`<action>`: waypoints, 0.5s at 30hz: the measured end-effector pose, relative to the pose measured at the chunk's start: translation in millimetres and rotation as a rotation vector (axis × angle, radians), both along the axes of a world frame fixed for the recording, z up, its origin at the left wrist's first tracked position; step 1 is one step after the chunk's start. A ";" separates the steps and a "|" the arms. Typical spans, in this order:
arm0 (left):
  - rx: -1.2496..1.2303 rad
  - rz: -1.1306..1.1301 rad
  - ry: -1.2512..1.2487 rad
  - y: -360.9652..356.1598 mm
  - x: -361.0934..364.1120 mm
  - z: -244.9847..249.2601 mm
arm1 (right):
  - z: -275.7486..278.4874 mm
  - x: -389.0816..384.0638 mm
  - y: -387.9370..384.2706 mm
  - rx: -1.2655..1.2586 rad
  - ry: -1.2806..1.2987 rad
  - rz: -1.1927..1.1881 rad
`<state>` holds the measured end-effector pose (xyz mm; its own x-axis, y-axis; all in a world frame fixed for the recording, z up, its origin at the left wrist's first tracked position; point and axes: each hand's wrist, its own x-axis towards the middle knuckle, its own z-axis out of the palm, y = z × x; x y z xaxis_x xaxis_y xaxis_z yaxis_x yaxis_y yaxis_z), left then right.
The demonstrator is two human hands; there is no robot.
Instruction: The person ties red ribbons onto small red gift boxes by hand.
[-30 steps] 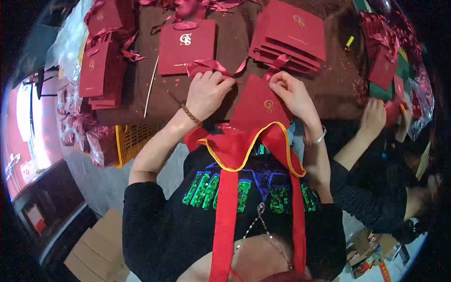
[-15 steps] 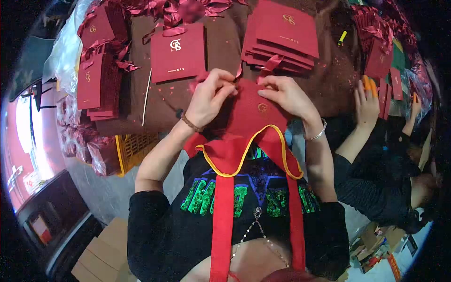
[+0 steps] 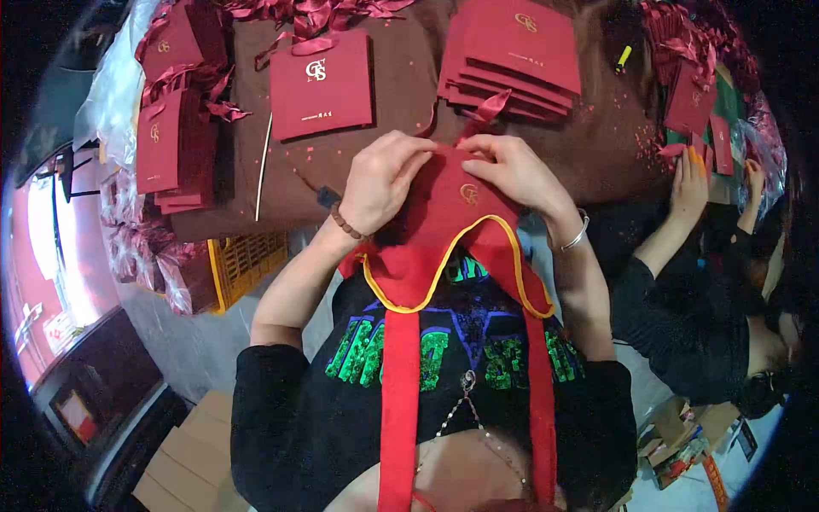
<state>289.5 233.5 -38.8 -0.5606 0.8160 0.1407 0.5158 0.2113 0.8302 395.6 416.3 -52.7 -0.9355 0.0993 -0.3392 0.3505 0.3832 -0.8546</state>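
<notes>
Brown cloth (image 3: 401, 94) covers the work surface in the head view, scattered with small red flecks. Just off its near edge, in front of your red apron (image 3: 401, 273), you hold a red bag (image 3: 444, 200) with its gold logo showing. Your left hand (image 3: 381, 181) has thumb and fingers drawn together at the bag's top edge; your right hand (image 3: 518, 175) pinches that edge close by, its other fingers curled. You can't tell from here whether ribbon or cord lies between your fingertips, which hide that spot. A glossy ribbon (image 3: 495, 104) rises just beyond the right ones, near the stack of bags (image 3: 512, 51).

If your fingertips pull unevenly, the top edge could crease or tear. The ribbon could slip or twist, since the part near your fingers is hard to see. A loose grip could let the bag slide down your apron, because little beneath it seems to support it. Reaching forward carelessly could nudge the uneven stack, or the flat bag (image 3: 324, 102) beyond your left hand. A co-worker's hand (image 3: 688, 183) is well apart on your right, so a clash there looks unlikely.
</notes>
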 end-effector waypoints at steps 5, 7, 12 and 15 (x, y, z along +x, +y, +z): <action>-0.025 -0.025 0.111 -2.2 9.2 -11.3 | -5.2 2.2 -2.5 0.008 0.059 0.019; -0.093 0.012 0.051 -3.8 11.7 -11.0 | -0.2 0.9 -4.2 -0.052 0.016 0.005; -0.032 0.015 0.163 -6.3 12.9 -19.6 | 5.9 1.0 -5.8 -0.253 -0.052 -0.011; 0.006 0.026 0.191 -5.2 17.5 -17.6 | 3.4 0.6 -7.6 -0.090 -0.019 0.047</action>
<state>307.0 228.2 -56.4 -0.5438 0.8005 0.2518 0.6588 0.2214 0.7190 396.3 408.7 -49.3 -0.9316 0.0238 -0.3626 0.3505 0.3219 -0.8795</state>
